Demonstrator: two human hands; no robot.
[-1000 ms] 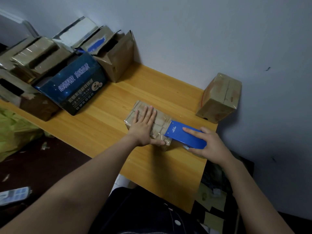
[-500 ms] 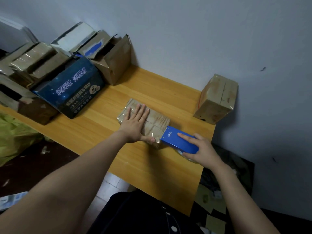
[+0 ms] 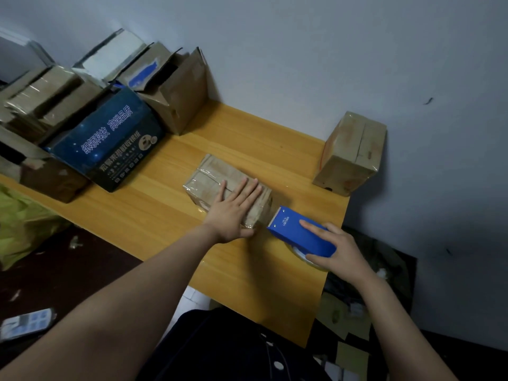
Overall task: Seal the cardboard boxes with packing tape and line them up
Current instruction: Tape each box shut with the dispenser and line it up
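Left hand (image 3: 233, 213) presses flat on the taped box (image 3: 217, 182) mid-table; right hand (image 3: 334, 247) grips the blue tape dispenser (image 3: 298, 233) just beside it, near the table's (image 3: 154, 213) right edge, the tape roll mostly hidden.

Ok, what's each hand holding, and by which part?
Right hand grips the blue tape dispenser by its rear end, index finger along the top. Left hand holds nothing; it presses flat on the small box.

I have bare bench (image 3: 154, 215) to pass between the blue carton (image 3: 110, 144) on the left and the flat box (image 3: 211, 177) mid-bench, and behind it toward the upright box (image 3: 351, 152) by the wall (image 3: 302, 64). Far left, stacked cartons (image 3: 46, 103) block the way. The tape dispenser (image 3: 299, 235) sits just beside the flat box's near-right end.
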